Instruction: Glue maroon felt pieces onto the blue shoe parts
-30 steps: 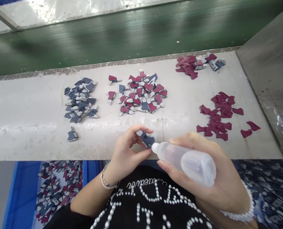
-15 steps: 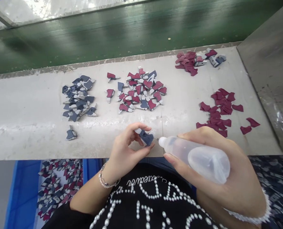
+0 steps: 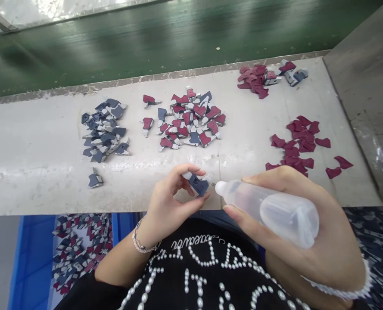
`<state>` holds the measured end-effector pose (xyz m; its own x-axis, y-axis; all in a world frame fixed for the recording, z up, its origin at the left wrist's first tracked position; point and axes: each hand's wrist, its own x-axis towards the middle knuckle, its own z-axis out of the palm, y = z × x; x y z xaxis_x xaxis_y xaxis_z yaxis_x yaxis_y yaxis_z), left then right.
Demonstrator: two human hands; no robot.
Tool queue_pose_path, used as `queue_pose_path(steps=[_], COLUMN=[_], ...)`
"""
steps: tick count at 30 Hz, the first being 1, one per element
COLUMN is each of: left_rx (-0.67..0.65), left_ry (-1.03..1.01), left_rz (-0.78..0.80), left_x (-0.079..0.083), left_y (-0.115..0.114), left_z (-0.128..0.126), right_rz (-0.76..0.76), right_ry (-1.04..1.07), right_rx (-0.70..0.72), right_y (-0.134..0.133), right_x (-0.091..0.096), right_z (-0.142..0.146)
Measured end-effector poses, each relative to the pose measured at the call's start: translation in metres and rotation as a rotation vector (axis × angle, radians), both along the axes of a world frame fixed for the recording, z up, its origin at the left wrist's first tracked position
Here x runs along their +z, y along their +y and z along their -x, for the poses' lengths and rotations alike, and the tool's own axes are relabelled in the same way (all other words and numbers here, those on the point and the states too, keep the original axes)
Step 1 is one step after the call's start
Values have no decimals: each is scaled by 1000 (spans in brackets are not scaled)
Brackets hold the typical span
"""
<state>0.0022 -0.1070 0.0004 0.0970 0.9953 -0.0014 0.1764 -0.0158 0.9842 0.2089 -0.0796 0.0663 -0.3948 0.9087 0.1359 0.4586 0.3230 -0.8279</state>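
Note:
Between the thumb and fingers of my left hand [image 3: 170,202] is a small dark blue and light grey plastic part [image 3: 198,185], held above the front of the table. My right hand [image 3: 310,219] is wrapped round a translucent squeeze bottle [image 3: 272,211] lying almost level. Its white cap and thin metal tip point left at the blue part; whether the tip touches it I cannot tell. Beyond my hands lies a heap of maroon, grey and blue parts [image 3: 191,120]. On the right are loose maroon pieces [image 3: 299,142].
A pile of blue and grey parts [image 3: 105,129] sits at the left, with a single part [image 3: 95,178] nearer me. More maroon pieces [image 3: 252,79] lie at the back right. A blue bin [image 3: 32,258] of parts stands below the front edge. A metal panel [image 3: 365,94] borders the right.
The bottle and my right hand have shifted slightly right. My left hand keeps the same grip on the blue and grey part. The whole view has moved a little.

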Motion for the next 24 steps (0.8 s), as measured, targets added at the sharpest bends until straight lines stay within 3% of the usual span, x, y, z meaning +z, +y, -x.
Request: queue_pose_path(steps=[13, 17, 22, 24], left_rx=[-47, -72, 31, 66], left_ry=[27, 19, -16, -32], left_rz=[22, 10, 18, 11], left_x=[-2, -1, -1, -2], left_y=[-2, -2, -2, -1], left_z=[0, 0, 4, 7], right_rz=[68, 83, 40, 84], right_ry=[30, 61, 93, 115], right_rx=[153, 85, -124, -119], right_y=[0, 1, 9, 16], right_x=[2, 3, -1, -10], right_z=[6, 5, -19, -29])
